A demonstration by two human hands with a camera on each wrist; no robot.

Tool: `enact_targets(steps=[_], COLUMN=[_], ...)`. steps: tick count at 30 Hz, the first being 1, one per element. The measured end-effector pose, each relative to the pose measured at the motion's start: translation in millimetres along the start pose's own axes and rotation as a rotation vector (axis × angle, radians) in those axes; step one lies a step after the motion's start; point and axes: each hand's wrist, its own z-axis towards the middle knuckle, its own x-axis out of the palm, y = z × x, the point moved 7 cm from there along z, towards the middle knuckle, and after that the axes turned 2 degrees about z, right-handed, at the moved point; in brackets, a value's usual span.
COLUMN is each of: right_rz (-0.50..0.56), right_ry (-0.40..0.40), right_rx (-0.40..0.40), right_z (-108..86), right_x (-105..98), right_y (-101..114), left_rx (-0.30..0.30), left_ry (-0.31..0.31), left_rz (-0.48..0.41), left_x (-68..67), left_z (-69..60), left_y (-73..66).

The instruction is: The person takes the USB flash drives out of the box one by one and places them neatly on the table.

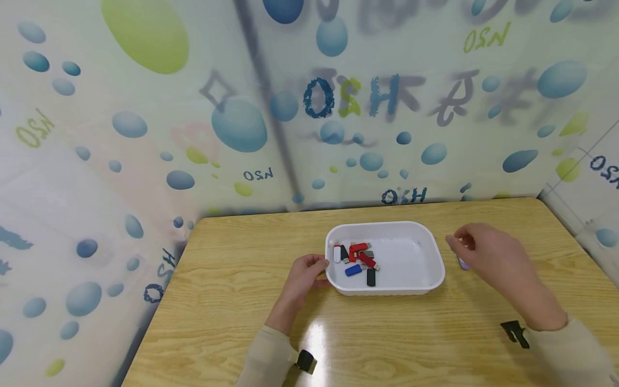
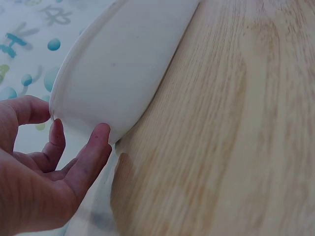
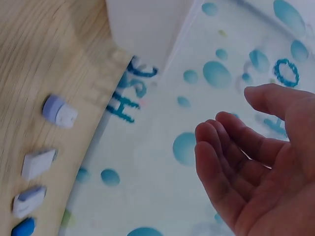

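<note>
A white plastic tray (image 1: 411, 285) stands on the table with several USB flash drives inside, among them a blue one (image 1: 353, 270), a black one (image 1: 371, 277) and a white one (image 1: 337, 253). My left hand (image 1: 306, 277) pinches the tray's left end at the rim; in the left wrist view, fingertips (image 2: 101, 132) touch its outer wall. Off the tray's right end, my right hand (image 1: 503, 263) hovers with loosely bent fingers and nothing between them. Partly hidden below it lies a small purple thing (image 1: 464, 264). The right wrist view shows a purple-and-white piece (image 3: 59, 112) on the table.
More small pieces lie in a row on the table: a white one (image 3: 38, 164), a white-and-purple one (image 3: 29, 201) and a blue one (image 3: 23, 227). A patterned curtain (image 1: 300, 156) hangs behind the wooden table (image 1: 232, 279).
</note>
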Motion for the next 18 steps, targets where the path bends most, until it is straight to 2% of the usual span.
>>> enact_targets(steps=[6, 14, 18], right_rz=[-0.011, -0.029, -0.025], right_ry=[0.051, 0.031, 0.062], right_rx=[-0.04, -0.128, -0.126], right_z=[4.0, 11.7, 15.9], right_x=[15.6, 35.6, 45.2], right_y=[27.9, 61.3, 73.1], left_rx=[-0.009, -0.013, -0.012], left_ry=[-0.001, -0.005, -0.004], left_rz=[0.011, 0.007, 0.009], left_x=[-1.5, -2.6, -1.5], left_z=[-0.2, 1.2, 2.5], left_y=[0.2, 1.7, 1.8])
